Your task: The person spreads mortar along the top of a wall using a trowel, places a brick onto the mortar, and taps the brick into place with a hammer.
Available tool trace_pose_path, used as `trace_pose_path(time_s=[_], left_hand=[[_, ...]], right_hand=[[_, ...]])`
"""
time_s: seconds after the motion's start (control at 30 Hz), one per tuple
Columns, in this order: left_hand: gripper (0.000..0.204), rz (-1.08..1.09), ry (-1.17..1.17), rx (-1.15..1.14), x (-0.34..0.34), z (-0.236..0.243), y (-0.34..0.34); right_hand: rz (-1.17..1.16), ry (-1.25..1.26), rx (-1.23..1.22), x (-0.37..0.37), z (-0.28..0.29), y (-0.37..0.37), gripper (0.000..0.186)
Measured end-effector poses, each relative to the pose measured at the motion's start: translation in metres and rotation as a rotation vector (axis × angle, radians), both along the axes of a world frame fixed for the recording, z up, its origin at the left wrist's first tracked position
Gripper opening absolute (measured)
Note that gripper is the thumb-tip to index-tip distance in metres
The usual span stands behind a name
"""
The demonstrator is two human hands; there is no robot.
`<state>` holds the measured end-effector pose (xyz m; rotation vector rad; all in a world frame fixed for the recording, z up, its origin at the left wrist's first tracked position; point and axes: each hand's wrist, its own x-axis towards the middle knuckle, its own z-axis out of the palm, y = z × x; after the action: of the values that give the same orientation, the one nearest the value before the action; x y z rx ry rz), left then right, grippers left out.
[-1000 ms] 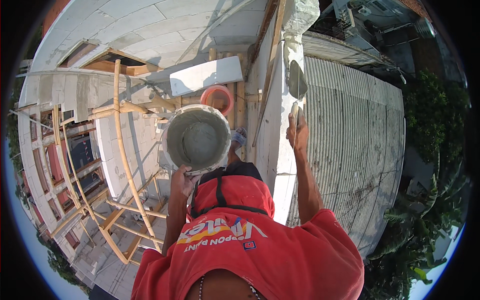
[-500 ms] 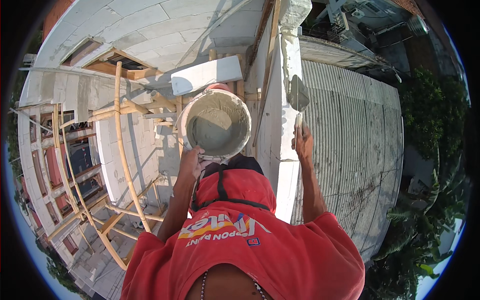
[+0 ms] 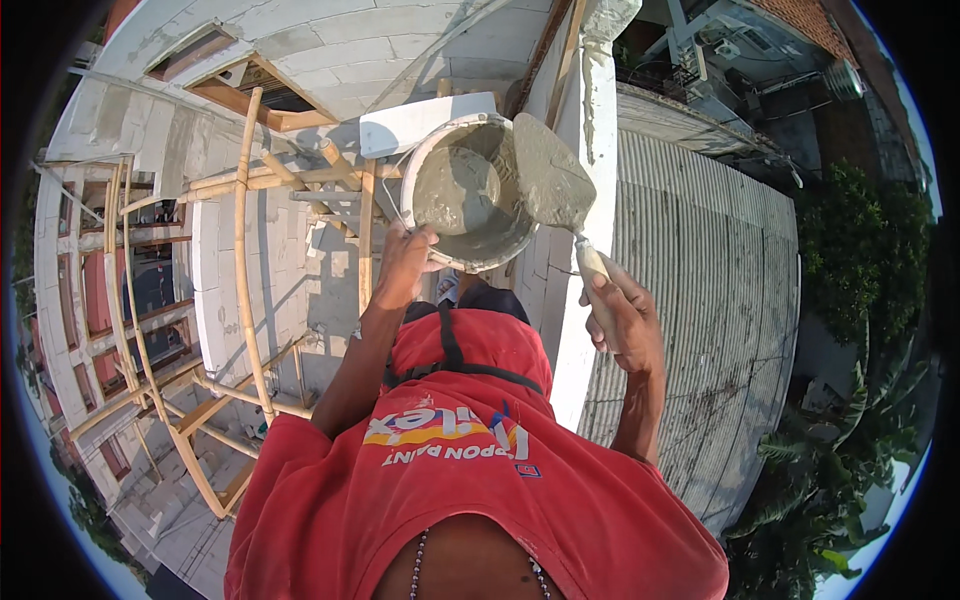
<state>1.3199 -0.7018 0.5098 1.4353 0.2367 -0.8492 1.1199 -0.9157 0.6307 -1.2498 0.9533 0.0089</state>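
Observation:
My left hand [image 3: 405,262] grips the near rim of a round bucket [image 3: 412,172], which is tilted so its inside shows. Wet grey mortar [image 3: 455,190] coats its wall and lies inside. My right hand [image 3: 625,315] is closed round the handle of a trowel [image 3: 550,175]. The trowel's broad blade is smeared with mortar and overlaps the bucket's right rim; whether the two touch I cannot tell. Below the trowel runs the top of a white block wall [image 3: 602,170], with a strip of mortar [image 3: 589,110] along its far part.
Bamboo scaffolding [image 3: 245,250] stands at the left. A loose white block [image 3: 385,132] lies behind the bucket. Right of the wall, a corrugated roof [image 3: 700,300] lies lower down, with trees [image 3: 850,240] beyond. A wooden-framed opening [image 3: 265,95] sits in the far wall.
The trowel has moved from above the wall top to the bucket's right rim, its blade now coming closer. My left hand has shifted the bucket rightward and tilted it.

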Motion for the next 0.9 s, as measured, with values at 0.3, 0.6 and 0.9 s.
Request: trace_pose_path(time_s=[0.3,0.6,0.9], left_hand=[[0.048,-0.09,-0.163,0.071,-0.027,-0.027,0.024],[0.023,0.237,0.071,-0.098,-0.016,-0.017,0.028],[0.008,0.11,0.319,-0.2,0.029,-0.009,-0.008]], right_hand=[[0.463,-0.045,-0.975,0.02,-0.16,0.063,0.051],[0.022,-0.238,0.732,-0.005,-0.101,0.041,0.046],[-0.156,-0.604,0.777,0.005,-0.063,-0.012,0.041]])
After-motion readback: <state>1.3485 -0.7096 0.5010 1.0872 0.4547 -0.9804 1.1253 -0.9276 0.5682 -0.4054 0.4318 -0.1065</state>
